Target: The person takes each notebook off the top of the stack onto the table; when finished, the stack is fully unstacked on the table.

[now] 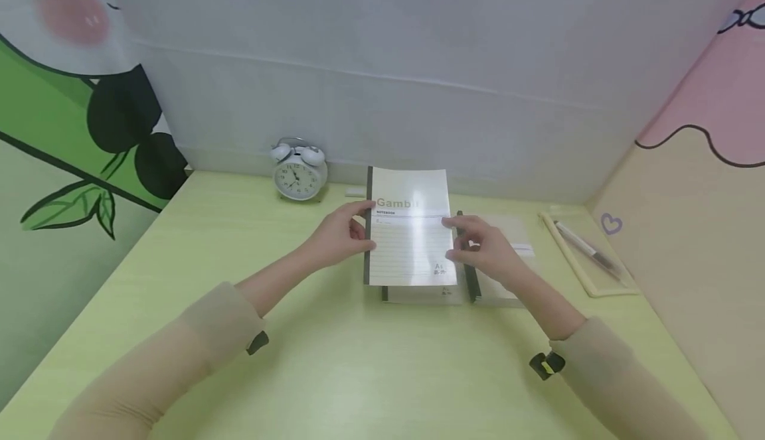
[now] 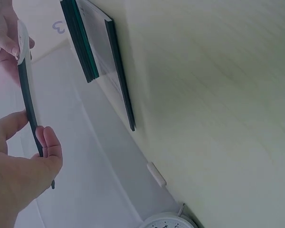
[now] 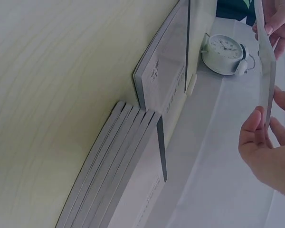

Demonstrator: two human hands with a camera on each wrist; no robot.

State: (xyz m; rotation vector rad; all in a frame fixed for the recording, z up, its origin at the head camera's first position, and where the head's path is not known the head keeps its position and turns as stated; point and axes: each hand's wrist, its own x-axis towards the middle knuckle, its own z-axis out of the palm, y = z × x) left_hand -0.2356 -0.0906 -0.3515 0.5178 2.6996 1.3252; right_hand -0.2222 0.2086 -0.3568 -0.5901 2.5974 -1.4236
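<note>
Both hands hold up a notebook (image 1: 409,247) marked "Gambol", its pale cover facing the head camera and its dark spine on the left. My left hand (image 1: 337,237) pinches the spine edge between thumb and fingers; the left wrist view shows this left hand (image 2: 26,166) from the side. On the opposite edge, my right hand (image 1: 487,247) pinches with thumb and fingertips. Below the raised notebook lies another notebook (image 3: 166,61) on the table, partly hidden in the head view. Right beside it is a stack of several notebooks (image 3: 118,161), partly behind my right hand in the head view.
A white twin-bell alarm clock (image 1: 299,176) stands at the back left. Near it lies a small white bar (image 1: 355,192) by the wall. To the right, a pen (image 1: 588,249) lies within a shallow cream-rimmed tray (image 1: 564,257). A pale sheet (image 1: 382,81) covers the back wall.
</note>
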